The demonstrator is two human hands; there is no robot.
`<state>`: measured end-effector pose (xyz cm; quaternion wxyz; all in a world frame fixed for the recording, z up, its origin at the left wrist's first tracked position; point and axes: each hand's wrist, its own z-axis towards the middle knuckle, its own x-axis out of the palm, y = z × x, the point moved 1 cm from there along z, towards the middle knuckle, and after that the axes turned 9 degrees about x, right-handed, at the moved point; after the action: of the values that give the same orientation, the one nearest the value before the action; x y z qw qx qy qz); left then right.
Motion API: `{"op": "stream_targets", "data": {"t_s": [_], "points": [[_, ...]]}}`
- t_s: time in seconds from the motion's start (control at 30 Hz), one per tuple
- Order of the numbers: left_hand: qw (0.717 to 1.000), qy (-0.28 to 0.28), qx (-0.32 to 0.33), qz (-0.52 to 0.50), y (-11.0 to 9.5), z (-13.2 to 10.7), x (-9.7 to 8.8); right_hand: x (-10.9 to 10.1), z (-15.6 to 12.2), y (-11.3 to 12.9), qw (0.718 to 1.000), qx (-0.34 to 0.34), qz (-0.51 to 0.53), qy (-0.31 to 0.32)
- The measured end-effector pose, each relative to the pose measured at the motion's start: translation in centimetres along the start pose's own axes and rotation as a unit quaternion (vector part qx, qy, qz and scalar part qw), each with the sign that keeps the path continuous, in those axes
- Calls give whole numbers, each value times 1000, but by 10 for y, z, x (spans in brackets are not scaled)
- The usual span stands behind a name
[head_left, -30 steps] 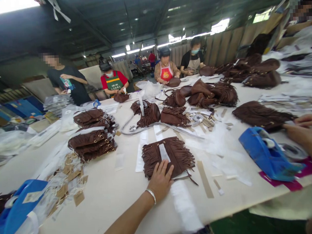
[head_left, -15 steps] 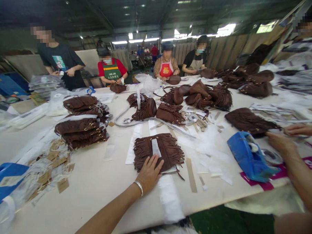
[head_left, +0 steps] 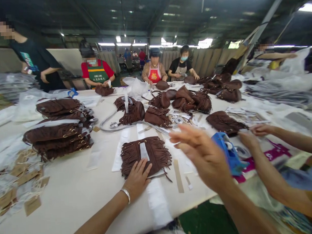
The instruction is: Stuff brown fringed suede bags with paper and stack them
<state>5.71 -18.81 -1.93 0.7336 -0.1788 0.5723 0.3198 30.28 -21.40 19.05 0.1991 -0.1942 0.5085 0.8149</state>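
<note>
A brown fringed bag [head_left: 155, 153] lies flat on the white table [head_left: 84, 192], with a white strip [head_left: 144, 152] across its top. My left hand [head_left: 136, 176] rests flat on the bag's near edge with its fingers spread; a silver bracelet is on that wrist. My right hand [head_left: 202, 154] hangs in the air to the right of the bag, fingers stretched out and slightly blurred, nothing clearly in it. Just behind it stands a blue tape dispenser [head_left: 230, 153]. A long white paper strip [head_left: 157, 203] runs from under the bag to the table's near edge.
A co-worker's two hands [head_left: 246, 138] work beside the dispenser at the right. A stack of brown bags [head_left: 58, 128] sits at the left, with paper tags [head_left: 21, 171] near it. More bags [head_left: 191, 98] are piled mid-table. Several people stand along the far side.
My right hand has come up into view to the right of the bag. The view has swung to the right. My left hand stays on the bag.
</note>
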Motion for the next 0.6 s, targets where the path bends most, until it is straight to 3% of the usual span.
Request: {"op": "stream_targets", "data": {"t_s": [0.1,0.17,0.23,0.3,0.43,0.5,0.6], "points": [[1000,5,9,1,2,0,1,49,-12,-53,990,2,-123,70],[1000,17,11,7,4,2,1,81,-25,-97,965,-3,-224,139],[999,29,13,17,5,4,1,97,-38,-133,932,-33,-303,194],[999,34,19,27,6,5,1,93,-45,-158,905,-48,-368,207],[998,25,29,40,7,5,4,59,-45,-175,878,15,-459,135],[998,21,30,44,7,5,5,51,-43,-171,886,11,-450,114],[998,25,29,40,6,5,3,64,-42,-163,918,-15,-379,119]]}}
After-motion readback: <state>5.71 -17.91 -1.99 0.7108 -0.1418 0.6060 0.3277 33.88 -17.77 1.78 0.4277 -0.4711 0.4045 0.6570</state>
